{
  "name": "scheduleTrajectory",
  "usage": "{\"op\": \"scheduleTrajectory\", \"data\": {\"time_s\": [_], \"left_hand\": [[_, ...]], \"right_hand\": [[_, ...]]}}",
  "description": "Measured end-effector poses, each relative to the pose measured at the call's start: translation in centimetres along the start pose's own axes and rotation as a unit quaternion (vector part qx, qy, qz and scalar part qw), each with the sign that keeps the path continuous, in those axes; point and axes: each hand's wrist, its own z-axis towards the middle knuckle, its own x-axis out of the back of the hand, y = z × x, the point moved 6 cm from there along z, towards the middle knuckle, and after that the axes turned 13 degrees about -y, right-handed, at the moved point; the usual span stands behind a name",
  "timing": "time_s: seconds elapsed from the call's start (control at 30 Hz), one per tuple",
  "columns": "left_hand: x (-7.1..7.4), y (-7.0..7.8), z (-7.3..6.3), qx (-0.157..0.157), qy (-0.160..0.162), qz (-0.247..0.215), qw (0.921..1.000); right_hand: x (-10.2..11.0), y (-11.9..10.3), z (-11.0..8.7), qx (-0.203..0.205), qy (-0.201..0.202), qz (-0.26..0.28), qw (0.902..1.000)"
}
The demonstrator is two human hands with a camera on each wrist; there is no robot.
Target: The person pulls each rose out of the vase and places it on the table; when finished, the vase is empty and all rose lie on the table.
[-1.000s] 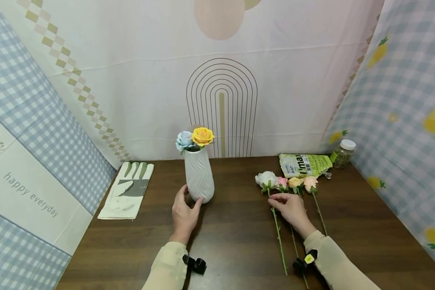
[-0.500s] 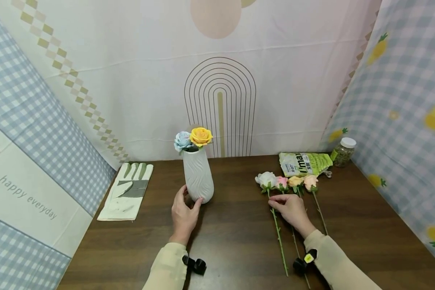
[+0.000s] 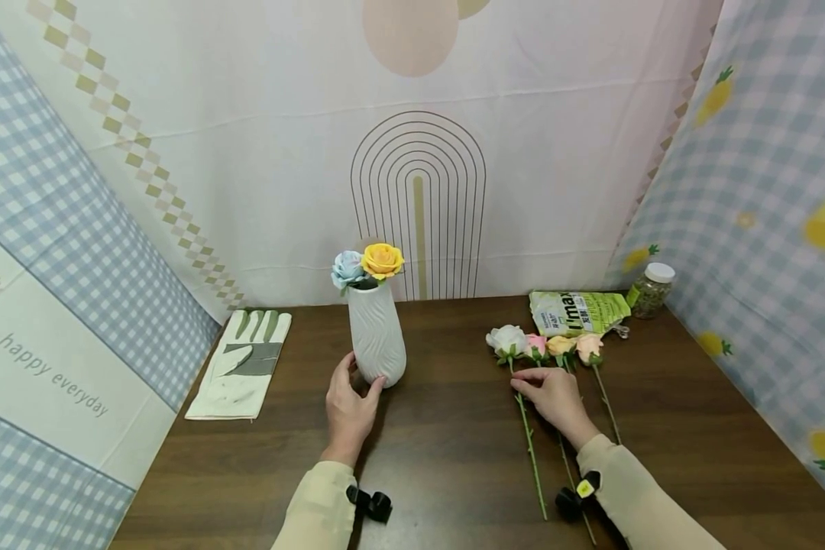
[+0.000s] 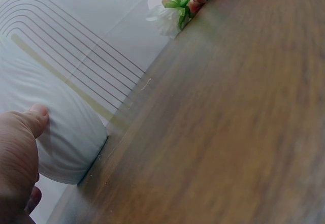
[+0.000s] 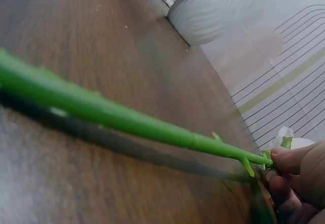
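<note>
Vase stands on brown table, patterned cloth behind.

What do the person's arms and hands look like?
The left hand and right hand are bare, without gloves. The left sleeve and right sleeve are pale cream. A chunky black gadget is worn near each wrist; the right one shows a yellow patch.

From the head, I look forward and down over the bench to the cloth behind. My left wrist view sits low and tilted, near the vase; my right, also tilted, looks closely along a green stem. Both wrist views share the vase and white flower.
</note>
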Motion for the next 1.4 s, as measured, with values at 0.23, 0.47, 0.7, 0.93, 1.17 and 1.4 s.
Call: {"op": "scheduleTrajectory", "data": {"time_s": [0.23,0.47,0.7,0.93,1.17,1.4], "left_hand": [[0.1,0.1,0.0,-0.005,0.005,0.002,1.0000],[0.0,0.2,0.0,-0.019,0.013,-0.002,0.9997],[0.0,0.1,0.0,-0.016,0.012,-0.003,0.9998],[0.0,0.0,0.0,-0.006,0.005,-0.001,1.0000],[0.2,0.2,-0.1,-0.016,0.014,0.000,0.9998],[0.1,0.2,0.0,-0.019,0.014,0.000,0.9997]], "right_hand": [[0.1,-0.4,-0.2,0.009,0.006,-0.005,0.9999],[1.9,-1.7,-0.3,0.041,0.031,-0.026,0.9983],[5.1,-7.2,0.9,0.087,0.041,0.021,0.9951],[4.3,-15.0,3.0,0.128,-0.025,0.161,0.9783],[2.1,-21.4,5.1,0.156,-0.064,0.252,0.9530],[-0.2,-24.7,6.9,0.125,-0.112,0.322,0.9316]]}}
